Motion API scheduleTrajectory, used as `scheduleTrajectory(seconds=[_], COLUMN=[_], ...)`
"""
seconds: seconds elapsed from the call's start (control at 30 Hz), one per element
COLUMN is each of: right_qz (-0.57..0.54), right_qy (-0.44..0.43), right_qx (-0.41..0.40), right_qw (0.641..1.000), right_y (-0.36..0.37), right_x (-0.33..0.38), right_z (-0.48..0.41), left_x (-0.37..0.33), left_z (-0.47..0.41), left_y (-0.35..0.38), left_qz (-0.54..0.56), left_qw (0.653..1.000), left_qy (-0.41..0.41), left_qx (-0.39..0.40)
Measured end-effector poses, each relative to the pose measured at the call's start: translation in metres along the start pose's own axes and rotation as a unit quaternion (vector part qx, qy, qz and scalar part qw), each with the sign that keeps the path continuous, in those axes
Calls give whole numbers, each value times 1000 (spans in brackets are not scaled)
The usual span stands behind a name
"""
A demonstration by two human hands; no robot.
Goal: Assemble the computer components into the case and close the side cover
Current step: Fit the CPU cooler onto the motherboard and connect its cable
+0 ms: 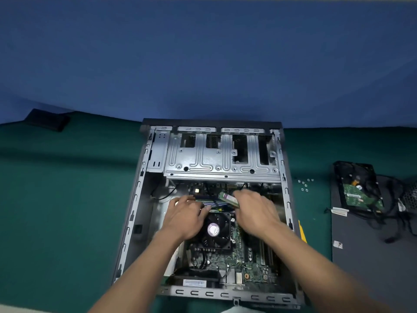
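Note:
An open grey computer case [135, 199] lies flat on a green table, its motherboard [246, 260] exposed. My right hand [255, 211] grips a green memory stick [228, 199], held tilted just above the memory slots [206, 202] at the board's far edge. My left hand [186, 216] rests beside the slots, fingertips on their left end, partly covering the black CPU cooler fan [216, 231]. The silver drive cage [222, 159] spans the far part of the case.
To the right lies the dark side cover [365, 263] with a hard drive [358, 188] and a tangle of black cables [397, 213] on it. Several small screws [305, 184] sit between case and cover. A black object [47, 120] lies far left by the blue wall.

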State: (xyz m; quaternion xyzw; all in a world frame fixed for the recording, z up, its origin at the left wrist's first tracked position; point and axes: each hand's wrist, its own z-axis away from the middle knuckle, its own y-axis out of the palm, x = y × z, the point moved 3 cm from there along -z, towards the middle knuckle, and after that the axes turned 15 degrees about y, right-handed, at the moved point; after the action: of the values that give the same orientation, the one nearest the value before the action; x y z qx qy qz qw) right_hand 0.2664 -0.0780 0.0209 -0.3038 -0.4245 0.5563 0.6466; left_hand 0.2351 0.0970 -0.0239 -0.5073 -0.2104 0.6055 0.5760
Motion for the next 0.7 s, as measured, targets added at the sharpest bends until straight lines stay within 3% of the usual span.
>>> scheduleTrajectory(seconds=[0.13, 0.3, 0.53, 0.7], right_qz=[57, 133, 47, 109], right_qy=[31, -21, -16, -23], right_qx=[46, 116, 151, 110], right_qw=[997, 984, 987, 988], right_y=[8, 18, 4, -16], right_x=[-3, -11, -10, -16], right_z=[-33, -43, -36, -19], left_x=[0, 1, 2, 7], left_z=[-2, -12, -31, -43], left_y=[-9, -12, -12, -13], left_qz=[83, 99, 18, -39], left_qw=[994, 993, 997, 992], left_qy=[-24, -1, 73, 95], left_qx=[-62, -62, 30, 73])
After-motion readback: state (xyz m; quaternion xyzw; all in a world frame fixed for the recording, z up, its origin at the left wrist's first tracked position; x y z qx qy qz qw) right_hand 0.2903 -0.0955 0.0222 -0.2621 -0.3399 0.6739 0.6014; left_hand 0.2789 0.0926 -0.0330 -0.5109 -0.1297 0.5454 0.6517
